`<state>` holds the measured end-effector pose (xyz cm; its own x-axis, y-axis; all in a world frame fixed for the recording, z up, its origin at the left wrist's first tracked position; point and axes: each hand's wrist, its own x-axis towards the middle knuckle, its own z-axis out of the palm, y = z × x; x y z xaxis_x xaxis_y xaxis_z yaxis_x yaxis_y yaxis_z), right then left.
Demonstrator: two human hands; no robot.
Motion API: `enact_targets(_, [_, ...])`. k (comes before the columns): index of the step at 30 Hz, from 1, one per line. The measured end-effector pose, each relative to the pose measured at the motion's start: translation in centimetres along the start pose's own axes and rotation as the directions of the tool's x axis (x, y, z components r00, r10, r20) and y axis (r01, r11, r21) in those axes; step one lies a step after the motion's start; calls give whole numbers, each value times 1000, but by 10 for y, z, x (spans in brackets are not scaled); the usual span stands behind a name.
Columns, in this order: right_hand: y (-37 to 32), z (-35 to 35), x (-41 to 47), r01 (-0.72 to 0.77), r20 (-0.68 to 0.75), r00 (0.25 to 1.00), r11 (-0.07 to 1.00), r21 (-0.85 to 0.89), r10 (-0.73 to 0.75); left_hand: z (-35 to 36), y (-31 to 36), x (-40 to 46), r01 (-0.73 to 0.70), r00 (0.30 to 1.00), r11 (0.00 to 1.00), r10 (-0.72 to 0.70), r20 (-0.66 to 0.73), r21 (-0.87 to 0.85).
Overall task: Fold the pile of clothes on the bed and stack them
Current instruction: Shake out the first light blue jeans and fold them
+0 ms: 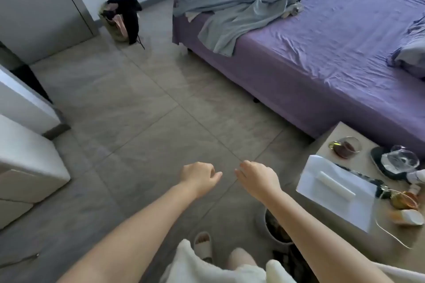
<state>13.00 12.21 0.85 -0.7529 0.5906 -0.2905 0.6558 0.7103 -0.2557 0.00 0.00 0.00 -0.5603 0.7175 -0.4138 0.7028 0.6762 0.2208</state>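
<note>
A loose pile of clothes (239, 10), mostly grey-blue fabric with pale pieces beneath, lies crumpled at the far left corner of the bed (322, 57), which has a purple sheet. Part of the grey-blue fabric hangs over the bed's near edge. My left hand (199, 176) and my right hand (257, 176) are stretched out in front of me over the tiled floor, well short of the bed. Both hang with fingers loosely curled and hold nothing.
A laundry basket (119, 20) stuffed with dark and pink clothes stands by the far wall. A bedside table (345, 232) at the right carries a glass cup (347, 147), a white box (338, 188) and small items. White furniture (27, 167) lines the left. A waste bin (276, 230) stands near my feet.
</note>
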Motion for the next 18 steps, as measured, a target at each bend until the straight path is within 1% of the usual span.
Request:
enact_targets(3, [-2,6,9,-32,31,999,999,-25,33,1,-7,8,5,998,999,-7,69,34])
enact_targets(6, [0,12,22,-48,69,996,998,-35,51,2,-14,22,2,995,1000,-4,98,24])
enact_targets(10, [3,16,49,-48,105,993,998,-44,52,-2,-24,48,16,995,1000,-19,98,22])
enact_targets(13, [6,16,72,-36,147,988,999,-34,40,-10,-27,67,56,991,998,-56,118,2])
enact_targets(18, [15,8,117,-60,198,979,998,12,57,-31,-26,106,115,988,993,-111,112,-37])
